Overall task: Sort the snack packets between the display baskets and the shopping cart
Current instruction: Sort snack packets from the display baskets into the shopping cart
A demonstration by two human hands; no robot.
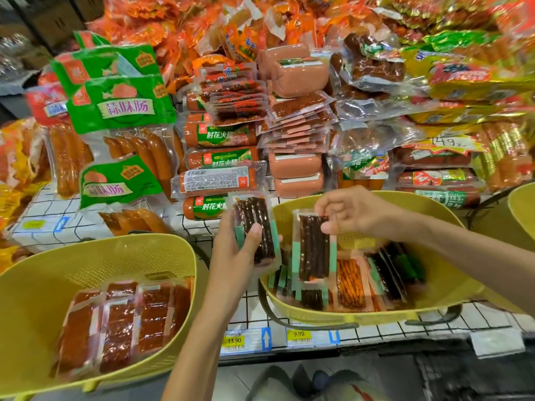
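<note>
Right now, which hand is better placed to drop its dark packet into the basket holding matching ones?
Probably the right. The right hand pinches the hanging packet above the right basket, where matching dark packets lie. The left hand grips the other packet outside that basket's rim.

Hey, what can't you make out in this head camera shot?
Shopping cart: nowhere seen in the head view.
Left basket: cut off by the left edge.
Packets low in the right basket: partly hidden behind the packet the right hand pinches.
Top snack heap: blurred, print unreadable.
Price tags: fine print too small.
</note>
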